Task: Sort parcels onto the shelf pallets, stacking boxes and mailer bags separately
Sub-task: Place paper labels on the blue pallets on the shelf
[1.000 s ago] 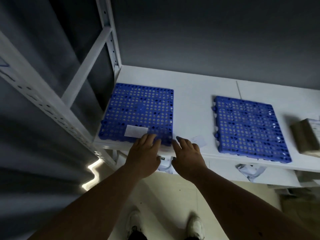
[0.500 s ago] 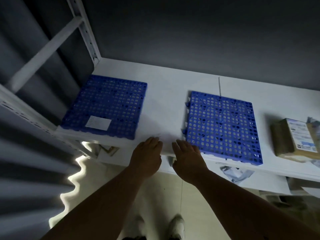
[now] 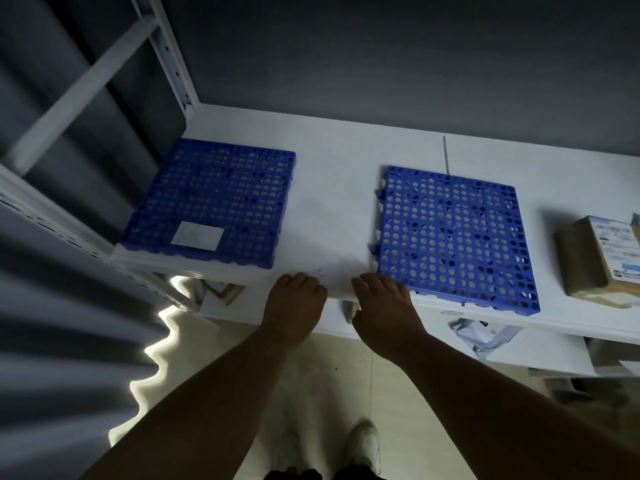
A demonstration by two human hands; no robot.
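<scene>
Two blue perforated pallets lie on the white shelf (image 3: 332, 174). The left pallet (image 3: 214, 188) carries a white label (image 3: 198, 235) near its front edge. The right pallet (image 3: 453, 233) is bare. A brown box parcel (image 3: 595, 254) with a printed label sits on the shelf at the far right. My left hand (image 3: 294, 306) and my right hand (image 3: 384, 306) rest palm down on the shelf's front edge, between the two pallets. Both hold nothing and their fingers lie close together.
A white metal upright (image 3: 166, 53) and diagonal brace (image 3: 79, 88) frame the shelf on the left. A lower shelf (image 3: 540, 355) holds a grey mailer bag (image 3: 485, 334) and other parcels. My shoes (image 3: 363, 445) stand on the tiled floor below.
The view has shifted, so both pallets now sit further right. My hands have slid from the left pallet's front corner to the bare shelf edge between the pallets.
</scene>
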